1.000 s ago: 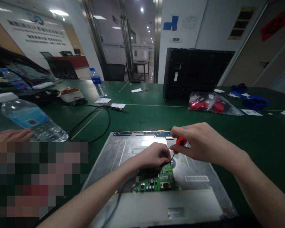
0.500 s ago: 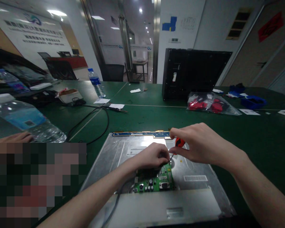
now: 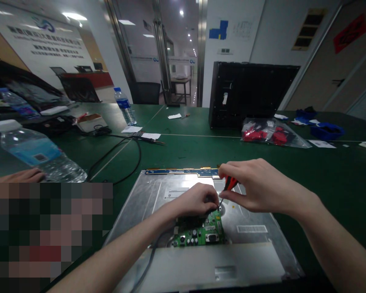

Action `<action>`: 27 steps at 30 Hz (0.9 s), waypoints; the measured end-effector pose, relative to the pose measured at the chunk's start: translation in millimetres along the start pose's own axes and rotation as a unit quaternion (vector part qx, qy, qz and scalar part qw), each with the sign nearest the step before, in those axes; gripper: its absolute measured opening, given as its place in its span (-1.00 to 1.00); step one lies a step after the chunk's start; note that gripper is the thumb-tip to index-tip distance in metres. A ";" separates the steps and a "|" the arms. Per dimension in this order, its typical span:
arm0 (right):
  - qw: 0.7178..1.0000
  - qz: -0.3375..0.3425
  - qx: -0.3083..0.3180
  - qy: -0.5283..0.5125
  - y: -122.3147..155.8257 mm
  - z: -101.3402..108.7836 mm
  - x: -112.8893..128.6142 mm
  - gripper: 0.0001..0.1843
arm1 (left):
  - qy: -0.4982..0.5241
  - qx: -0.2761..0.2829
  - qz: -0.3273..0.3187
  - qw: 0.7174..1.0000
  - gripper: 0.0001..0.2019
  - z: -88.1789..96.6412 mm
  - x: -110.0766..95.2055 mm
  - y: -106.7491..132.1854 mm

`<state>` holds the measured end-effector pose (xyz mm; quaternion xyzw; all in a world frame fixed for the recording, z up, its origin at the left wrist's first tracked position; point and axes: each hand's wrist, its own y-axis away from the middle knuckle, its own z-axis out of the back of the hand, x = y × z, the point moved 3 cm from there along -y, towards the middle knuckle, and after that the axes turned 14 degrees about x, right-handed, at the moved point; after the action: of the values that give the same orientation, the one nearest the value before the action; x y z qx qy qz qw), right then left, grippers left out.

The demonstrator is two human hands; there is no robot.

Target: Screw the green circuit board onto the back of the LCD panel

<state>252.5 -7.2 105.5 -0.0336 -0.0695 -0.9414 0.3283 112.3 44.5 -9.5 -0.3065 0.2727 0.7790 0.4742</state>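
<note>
A metal display panel (image 3: pixel 252 252) lies face down on the green table, with a green circuit board (image 3: pixel 198 234) on its back and a blue strip board (image 3: pixel 173 172) along its far edge. My right hand (image 3: pixel 247 183) is closed around the red and black handle of a screwdriver (image 3: pixel 231 183), tilted with its tip down at the board's far right corner. My left hand (image 3: pixel 198 199) rests over the board, fingers curled and pinched beside that tip. Whatever its fingertips hold is hidden. A grey cable (image 3: pixel 152 256) runs from under my left forearm toward the near edge.
Another person's hand (image 3: pixel 21 175) lies at the left, beside a large water bottle (image 3: pixel 39 150). A smaller bottle (image 3: pixel 125 106) stands farther back. A black monitor casing (image 3: pixel 250 95) stands at the back right, behind a plastic bag of red items (image 3: pixel 271 133). A black cable (image 3: pixel 137 162) loops across the table.
The screwdriver's handle has turned slightly in my right hand, showing more black. Both hands stay in nearly the same place; the whole view has shifted a little.
</note>
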 end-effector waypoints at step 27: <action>1.000 -0.013 -0.016 0.018 -2.7 -2.3 0.8 -0.82 | -0.008 -0.001 -0.006 1.000 -0.89 0.3 -0.1 -0.2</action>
<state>250.1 -6.0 103.0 -0.0212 -0.0494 -0.9470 0.3167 112.4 44.7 -9.3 -0.3027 0.2661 0.7787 0.4808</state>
